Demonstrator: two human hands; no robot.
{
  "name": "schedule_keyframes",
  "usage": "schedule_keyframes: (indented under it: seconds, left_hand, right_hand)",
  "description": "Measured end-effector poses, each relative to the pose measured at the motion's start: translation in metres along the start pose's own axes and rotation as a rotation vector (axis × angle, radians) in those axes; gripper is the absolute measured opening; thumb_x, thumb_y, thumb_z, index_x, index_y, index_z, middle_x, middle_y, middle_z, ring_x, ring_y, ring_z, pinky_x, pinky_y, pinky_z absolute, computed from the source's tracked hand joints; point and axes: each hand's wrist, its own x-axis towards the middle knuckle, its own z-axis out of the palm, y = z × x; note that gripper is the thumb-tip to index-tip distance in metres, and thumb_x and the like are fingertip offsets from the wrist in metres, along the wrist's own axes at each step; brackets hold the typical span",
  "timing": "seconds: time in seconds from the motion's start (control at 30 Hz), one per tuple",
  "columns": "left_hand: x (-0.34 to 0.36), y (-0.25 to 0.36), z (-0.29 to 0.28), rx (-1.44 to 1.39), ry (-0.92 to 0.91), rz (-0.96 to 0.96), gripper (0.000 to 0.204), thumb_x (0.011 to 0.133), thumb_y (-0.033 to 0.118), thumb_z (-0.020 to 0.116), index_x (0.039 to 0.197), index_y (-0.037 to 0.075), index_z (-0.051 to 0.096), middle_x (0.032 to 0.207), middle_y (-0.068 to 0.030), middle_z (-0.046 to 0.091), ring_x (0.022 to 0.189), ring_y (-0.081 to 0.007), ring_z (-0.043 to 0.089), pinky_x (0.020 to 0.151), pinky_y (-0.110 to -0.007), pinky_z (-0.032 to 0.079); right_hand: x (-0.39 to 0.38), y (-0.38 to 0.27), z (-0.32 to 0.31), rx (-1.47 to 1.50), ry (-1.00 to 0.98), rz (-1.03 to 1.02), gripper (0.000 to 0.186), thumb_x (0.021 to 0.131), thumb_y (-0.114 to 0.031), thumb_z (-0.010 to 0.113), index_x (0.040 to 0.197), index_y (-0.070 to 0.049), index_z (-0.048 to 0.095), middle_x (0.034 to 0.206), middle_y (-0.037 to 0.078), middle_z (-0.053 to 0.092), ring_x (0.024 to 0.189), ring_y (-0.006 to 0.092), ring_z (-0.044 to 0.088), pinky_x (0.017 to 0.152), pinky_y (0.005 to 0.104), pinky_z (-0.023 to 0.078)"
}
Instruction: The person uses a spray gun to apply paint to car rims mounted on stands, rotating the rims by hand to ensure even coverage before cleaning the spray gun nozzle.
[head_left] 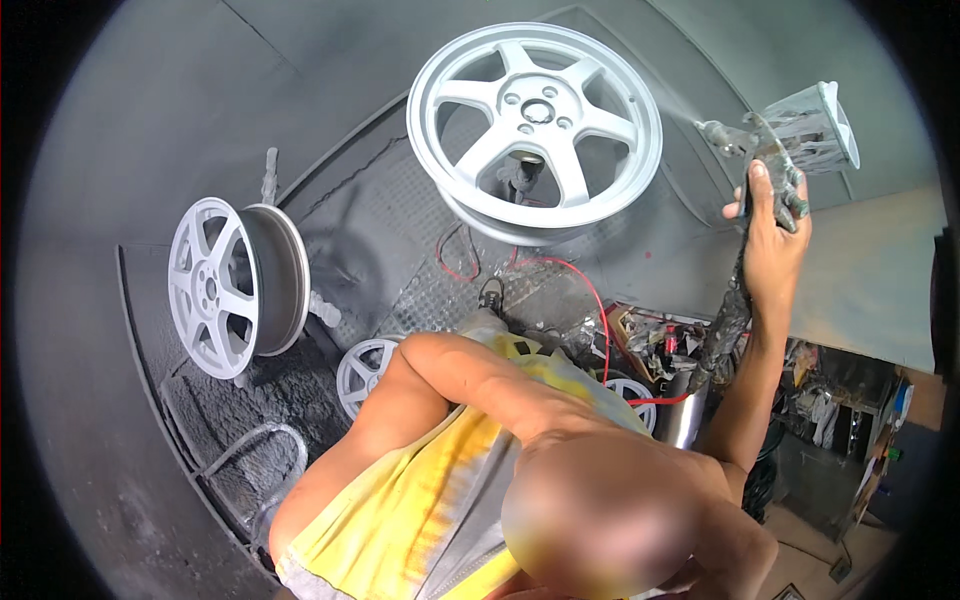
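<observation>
My right hand (775, 225) is raised at the upper right, its fingers wrapped round the handle of a paint-crusted spray gun (738, 140). A translucent, paint-streaked cup (800, 128) is attached to the gun. The nozzle points left, and a pale mist shows between it and a white six-spoke wheel rim (538, 112). This rim is held up on a coated support, apart from the gun. From the handle a dark wrapped hose (728, 320) hangs beside my forearm. My left arm (430, 365) is bent at the elbow; its hand is out of sight.
Another white rim (210, 288) hangs on a support at the left. Lower down are a pale rim (365, 372) and a partly hidden one (640, 402). A red hose (603, 315) crosses the floor. Cluttered boxes (660, 345) and a shiny metal cylinder (684, 420) stand at right.
</observation>
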Motion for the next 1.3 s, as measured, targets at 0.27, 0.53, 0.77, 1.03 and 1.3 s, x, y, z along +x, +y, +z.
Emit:
schedule_keyframes:
  seconds: [0.27, 0.53, 0.77, 1.03, 1.3]
  left_hand:
    - [0.042, 0.044, -0.122, 0.671, -0.932, -0.531, 0.063, 0.108, 0.055, 0.037, 0.097, -0.001, 0.065, 0.085, -0.0122, 0.061, 0.073, -0.0288, 0.059, 0.070, -0.043, 0.046]
    - [0.029, 0.122, -0.281, 1.761, -0.114, -0.888, 0.068, 0.110, 0.058, 0.031, 0.100, 0.002, 0.068, 0.092, -0.0054, 0.068, 0.083, -0.0164, 0.061, 0.076, -0.034, 0.053]
    - [-0.005, 0.178, -0.382, 1.677, 0.411, -0.839, 0.058, 0.109, 0.055, 0.044, 0.098, 0.003, 0.068, 0.084, -0.0022, 0.065, 0.074, -0.0122, 0.061, 0.073, -0.029, 0.054]
    - [0.024, 0.316, -0.444, 1.476, 0.950, -0.312, 0.057, 0.109, 0.054, 0.038, 0.115, 0.003, 0.063, 0.094, -0.0097, 0.070, 0.082, -0.0217, 0.070, 0.075, -0.039, 0.059]
    - [0.121, 0.450, -0.492, 1.059, 1.021, 0.021, 0.057, 0.108, 0.057, 0.032, 0.109, 0.008, 0.060, 0.102, -0.0110, 0.073, 0.088, -0.0257, 0.071, 0.074, -0.045, 0.059]
  right_hand:
    - [-0.010, -0.007, -0.034, -0.110, -0.114, 0.152, 0.025, 0.105, -0.027, 0.064, 0.112, -0.004, 0.066, 0.082, 0.002, 0.063, 0.068, 0.0097, 0.060, 0.068, 0.0256, 0.047]
    - [-0.055, -0.033, -0.043, -0.030, -0.405, 0.274, 0.025, 0.104, -0.020, 0.062, 0.120, -0.001, 0.063, 0.083, 0.002, 0.062, 0.069, 0.0086, 0.060, 0.065, 0.0250, 0.049]
    - [-0.078, -0.029, 0.006, 0.130, -0.527, 0.107, 0.022, 0.103, -0.013, 0.064, 0.119, 0.001, 0.062, 0.090, 0.003, 0.067, 0.070, 0.0077, 0.060, 0.065, 0.0255, 0.050]
    - [-0.066, -0.031, 0.022, 0.000, -0.376, 0.022, 0.019, 0.103, -0.012, 0.064, 0.116, 0.002, 0.062, 0.094, 0.004, 0.069, 0.070, 0.0066, 0.058, 0.067, 0.0244, 0.049]
    - [-0.068, -0.057, 0.088, 0.112, -0.401, 0.104, 0.020, 0.104, -0.012, 0.062, 0.115, 0.004, 0.059, 0.089, 0.004, 0.063, 0.070, 0.0082, 0.059, 0.064, 0.0238, 0.049]
